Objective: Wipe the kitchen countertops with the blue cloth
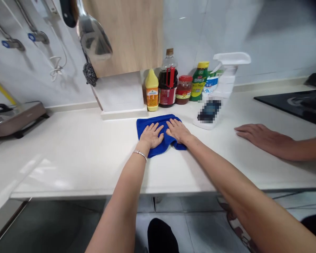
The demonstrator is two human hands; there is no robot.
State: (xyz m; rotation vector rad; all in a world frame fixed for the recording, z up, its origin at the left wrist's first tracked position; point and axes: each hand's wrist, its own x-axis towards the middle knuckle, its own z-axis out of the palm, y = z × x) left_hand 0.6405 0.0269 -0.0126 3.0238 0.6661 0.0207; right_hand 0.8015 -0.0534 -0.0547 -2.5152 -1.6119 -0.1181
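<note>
Fingers of left hand [152, 136] and right hand [177, 130], spread somewhat, flat on blue cloth [160, 121], frame centre.

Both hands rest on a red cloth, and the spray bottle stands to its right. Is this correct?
Not quite: the head view shows a blue cloth, not red. The left hand and right hand do rest on it, with the spray bottle to its right.

My left hand [152, 136] and right hand [178, 130] pressing down flat, fingers spreading, both arms reaching forward.
</note>
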